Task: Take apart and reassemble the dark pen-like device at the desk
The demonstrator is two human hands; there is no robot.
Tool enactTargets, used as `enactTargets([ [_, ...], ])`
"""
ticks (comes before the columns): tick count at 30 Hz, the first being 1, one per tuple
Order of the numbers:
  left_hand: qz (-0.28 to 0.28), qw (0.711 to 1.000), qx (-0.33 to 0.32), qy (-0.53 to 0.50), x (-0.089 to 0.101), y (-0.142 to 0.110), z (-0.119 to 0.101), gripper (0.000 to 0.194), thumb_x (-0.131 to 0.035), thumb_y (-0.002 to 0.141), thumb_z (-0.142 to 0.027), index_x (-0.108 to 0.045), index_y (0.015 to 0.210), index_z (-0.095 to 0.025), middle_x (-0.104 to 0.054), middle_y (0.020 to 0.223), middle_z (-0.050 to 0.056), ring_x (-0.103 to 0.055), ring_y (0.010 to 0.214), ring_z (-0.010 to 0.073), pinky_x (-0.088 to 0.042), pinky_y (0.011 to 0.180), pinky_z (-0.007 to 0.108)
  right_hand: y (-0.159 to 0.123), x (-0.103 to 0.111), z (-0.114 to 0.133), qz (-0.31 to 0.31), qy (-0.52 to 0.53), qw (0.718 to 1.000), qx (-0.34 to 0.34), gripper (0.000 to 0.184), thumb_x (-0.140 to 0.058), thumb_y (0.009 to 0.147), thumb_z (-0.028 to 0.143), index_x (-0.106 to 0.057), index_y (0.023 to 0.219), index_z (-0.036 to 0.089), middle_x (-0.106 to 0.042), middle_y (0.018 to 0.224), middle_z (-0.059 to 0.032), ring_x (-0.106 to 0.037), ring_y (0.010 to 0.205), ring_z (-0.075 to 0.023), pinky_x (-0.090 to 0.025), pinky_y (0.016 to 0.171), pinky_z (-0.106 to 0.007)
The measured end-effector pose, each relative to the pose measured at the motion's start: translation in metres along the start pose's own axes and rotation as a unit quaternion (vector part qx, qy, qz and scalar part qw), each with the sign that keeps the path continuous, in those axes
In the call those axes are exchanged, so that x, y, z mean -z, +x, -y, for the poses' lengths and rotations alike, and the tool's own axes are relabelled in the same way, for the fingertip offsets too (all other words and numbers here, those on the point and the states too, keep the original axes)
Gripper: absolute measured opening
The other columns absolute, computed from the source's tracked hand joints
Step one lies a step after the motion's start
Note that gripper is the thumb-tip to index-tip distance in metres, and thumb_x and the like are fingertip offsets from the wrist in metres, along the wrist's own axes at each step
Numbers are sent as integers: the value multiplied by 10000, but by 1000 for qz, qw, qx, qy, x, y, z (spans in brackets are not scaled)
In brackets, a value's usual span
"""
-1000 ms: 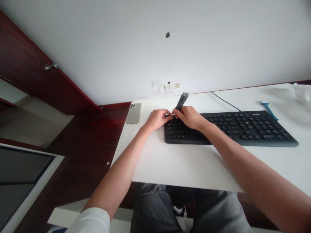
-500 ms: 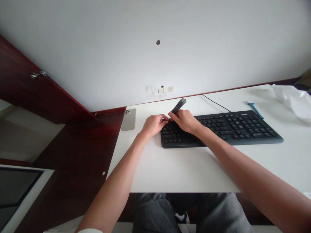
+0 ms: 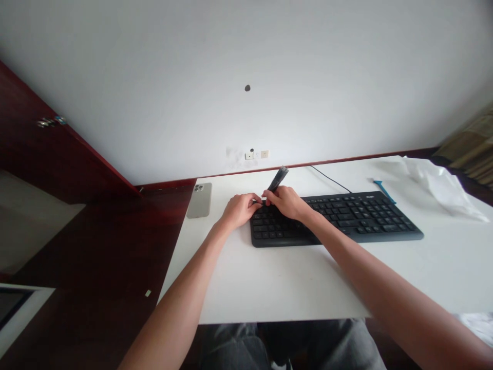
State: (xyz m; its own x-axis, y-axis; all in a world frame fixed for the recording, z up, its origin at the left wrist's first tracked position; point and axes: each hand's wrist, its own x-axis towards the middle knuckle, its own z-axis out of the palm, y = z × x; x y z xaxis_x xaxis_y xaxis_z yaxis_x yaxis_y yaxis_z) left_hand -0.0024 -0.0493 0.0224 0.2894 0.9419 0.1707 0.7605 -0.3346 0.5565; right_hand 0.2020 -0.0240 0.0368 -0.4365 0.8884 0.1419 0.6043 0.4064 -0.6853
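Observation:
A black keyboard point(image 3: 358, 216) lies on the white desk point(image 3: 269, 277), its cable running to the back edge. My right hand point(image 3: 288, 201) is closed around a dark slim tool point(image 3: 278, 179) that sticks up and back, its lower end at the keyboard's top left corner. My left hand point(image 3: 239, 209) rests at the same corner with its fingertips pinched next to the tool's tip. What the left fingers grip is too small to make out.
A grey phone point(image 3: 200, 200) lies face down at the desk's left edge. A blue tool point(image 3: 383, 190) and crumpled white plastic point(image 3: 442, 187) lie at the back right. Dark red wooden furniture point(image 3: 77, 169) stands to the left. My legs are under the desk.
Both hands have stayed at the keyboard's top left corner with the tool. The view has shifted, so desk and keyboard sit lower and further left in the frame.

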Motion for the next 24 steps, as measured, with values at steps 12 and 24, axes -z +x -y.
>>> enactTargets([
  [12, -10, 994, -9, -111, -10, 1, 14, 169, -644, 943, -303, -777, 1001, -216, -730, 797, 17, -605, 677, 157, -420, 651, 254, 1, -4, -2, -20, -23, 999, -15, 373, -488, 1016, 332, -663, 716, 198, -742, 759, -46, -654, 726, -188, -413, 728, -272],
  [24, -1, 990, -5, -138, -9, 4, 16, 145, -665, 920, -299, -770, 962, -208, -578, 621, -29, -477, 578, 131, -329, 587, 249, -6, -4, 19, -28, -94, 995, -25, 449, -466, 1036, 351, -539, 620, 198, -607, 602, -46, -483, 567, -143, -299, 613, -302],
])
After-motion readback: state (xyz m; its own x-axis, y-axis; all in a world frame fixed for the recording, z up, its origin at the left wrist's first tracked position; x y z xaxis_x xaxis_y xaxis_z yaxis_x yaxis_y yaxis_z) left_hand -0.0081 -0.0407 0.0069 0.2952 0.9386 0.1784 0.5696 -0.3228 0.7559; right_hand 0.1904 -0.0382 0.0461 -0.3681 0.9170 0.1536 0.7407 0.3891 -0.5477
